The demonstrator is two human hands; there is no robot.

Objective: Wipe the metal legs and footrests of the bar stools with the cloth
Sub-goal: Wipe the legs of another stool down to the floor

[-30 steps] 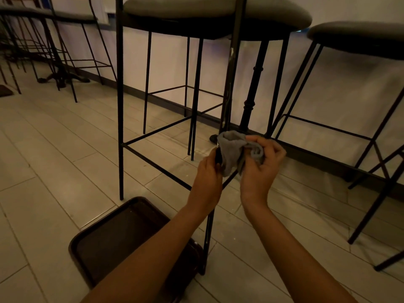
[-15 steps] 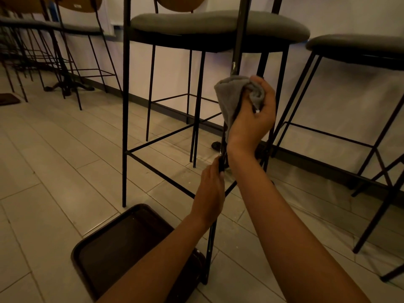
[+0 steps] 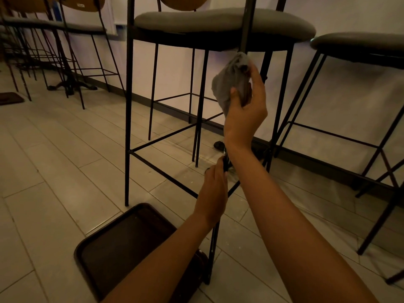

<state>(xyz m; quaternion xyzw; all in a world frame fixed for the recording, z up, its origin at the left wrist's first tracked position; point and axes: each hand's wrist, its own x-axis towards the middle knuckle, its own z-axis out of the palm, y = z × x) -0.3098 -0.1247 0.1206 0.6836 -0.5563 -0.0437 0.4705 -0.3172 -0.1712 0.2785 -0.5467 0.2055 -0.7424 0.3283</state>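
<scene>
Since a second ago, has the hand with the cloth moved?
Yes: the right hand slid the cloth up the leg, from footrest height to just under the seat.

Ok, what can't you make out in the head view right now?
- Stretch of the near leg under the cloth: covered by the cloth and the right hand, so clean or not is unknown.
- Left hand gripping that leg: its fingers are mostly behind the hand's back.
- Right stool: cut off by the frame edge.
- Dark lump by the wall: too small and dim.
</scene>
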